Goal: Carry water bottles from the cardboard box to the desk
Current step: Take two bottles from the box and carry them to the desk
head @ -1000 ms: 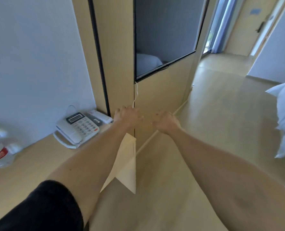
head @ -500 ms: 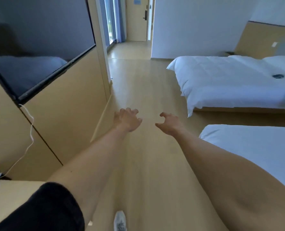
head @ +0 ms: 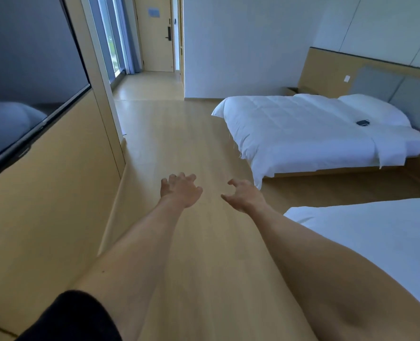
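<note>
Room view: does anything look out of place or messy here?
Little stands out. A small dark object lies alone on the far bed; what it is cannot be told. Both hands, left and right, are empty, held out over the bare floor. No spill or damage shows.

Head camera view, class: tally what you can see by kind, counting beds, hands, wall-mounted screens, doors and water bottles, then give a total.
Beds: 2 (far bed, near bed)
Hands: 2 (left hand, right hand), each with an empty grip
Wall-mounted screens: 1 (screen)
Doors: 1 (door)
Water bottles: 0
Total: 6
</note>
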Motion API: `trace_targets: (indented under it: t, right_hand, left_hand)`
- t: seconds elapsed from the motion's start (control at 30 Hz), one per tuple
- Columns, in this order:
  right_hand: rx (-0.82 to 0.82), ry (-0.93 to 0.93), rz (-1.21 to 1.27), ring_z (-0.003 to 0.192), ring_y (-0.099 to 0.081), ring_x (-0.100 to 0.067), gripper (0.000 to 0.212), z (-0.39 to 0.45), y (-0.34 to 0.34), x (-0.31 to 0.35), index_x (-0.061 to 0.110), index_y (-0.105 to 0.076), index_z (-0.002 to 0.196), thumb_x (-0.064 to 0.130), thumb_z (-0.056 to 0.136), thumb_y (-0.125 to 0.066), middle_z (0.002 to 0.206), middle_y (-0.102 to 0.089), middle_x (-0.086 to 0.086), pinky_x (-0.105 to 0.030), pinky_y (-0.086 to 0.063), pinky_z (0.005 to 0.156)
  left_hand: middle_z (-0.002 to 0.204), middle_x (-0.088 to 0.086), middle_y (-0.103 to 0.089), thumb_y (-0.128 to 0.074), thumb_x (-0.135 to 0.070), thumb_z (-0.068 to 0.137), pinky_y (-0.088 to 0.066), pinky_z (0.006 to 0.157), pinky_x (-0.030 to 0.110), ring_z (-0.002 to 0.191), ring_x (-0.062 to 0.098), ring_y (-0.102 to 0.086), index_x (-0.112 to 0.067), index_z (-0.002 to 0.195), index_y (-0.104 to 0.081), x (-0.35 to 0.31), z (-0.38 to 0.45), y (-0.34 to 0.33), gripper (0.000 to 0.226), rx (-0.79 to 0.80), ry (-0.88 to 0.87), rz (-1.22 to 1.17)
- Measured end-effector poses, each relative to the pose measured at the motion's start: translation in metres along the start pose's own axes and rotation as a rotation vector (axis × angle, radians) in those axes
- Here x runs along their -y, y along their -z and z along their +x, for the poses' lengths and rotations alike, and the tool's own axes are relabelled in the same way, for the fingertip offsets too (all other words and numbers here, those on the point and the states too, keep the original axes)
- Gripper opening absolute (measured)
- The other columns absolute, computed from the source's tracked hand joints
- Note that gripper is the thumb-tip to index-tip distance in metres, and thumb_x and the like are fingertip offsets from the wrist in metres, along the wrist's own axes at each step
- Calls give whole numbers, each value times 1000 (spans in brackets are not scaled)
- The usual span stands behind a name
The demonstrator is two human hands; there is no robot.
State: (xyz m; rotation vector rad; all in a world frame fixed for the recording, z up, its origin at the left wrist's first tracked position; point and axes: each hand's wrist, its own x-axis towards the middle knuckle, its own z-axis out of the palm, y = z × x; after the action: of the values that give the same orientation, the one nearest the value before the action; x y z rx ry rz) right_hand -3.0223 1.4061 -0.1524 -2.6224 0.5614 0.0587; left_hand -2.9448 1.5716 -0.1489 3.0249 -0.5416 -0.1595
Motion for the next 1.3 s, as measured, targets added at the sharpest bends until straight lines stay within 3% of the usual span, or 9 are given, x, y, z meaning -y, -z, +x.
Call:
trace_targets:
  t: [0.3, 0.53, 1.0, 1.3]
  right_hand:
    - [-1, -24, -9, 124, -55, -21, 58, 103, 0, 43, 32, -47, 143, 51, 89, -61, 142, -51, 0, -38, -51, 93]
    - [26, 8, -45, 129, -52, -22, 60, 196, -4, 64, 30, -46, 144, 51, 90, -61, 147, -48, -1, -39, -45, 104]
    - [129, 70, -81, 135, -48, -22, 60, 485, 6, 117, 29, -45, 146, 53, 92, -58, 147, -52, 0, -38, -41, 110]
    - [147, 105, -126, 133, -50, -23, 61, 623, 8, 146, 31, -45, 145, 56, 91, -58, 146, -53, 0, -39, -44, 107]
  left_hand:
    - [146, 7, -46, -34, -50, 101, -31, 110, 41, 133, 29, -42, -28, 145, -43, 43, 107, 2, 51, 45, 27, -18]
    - [146, 9, -46, -36, -49, 101, -30, 111, 43, 134, 30, -41, -27, 147, -42, 58, 189, 5, 51, 73, 55, -52]
    - [150, 7, -43, -39, -48, 101, -25, 114, 45, 140, 31, -36, -32, 152, -34, 77, 458, 35, 54, 78, 122, -111]
    - [151, 6, -42, -39, -48, 101, -24, 116, 43, 141, 30, -35, -31, 152, -34, 97, 593, 40, 54, 85, 155, -135]
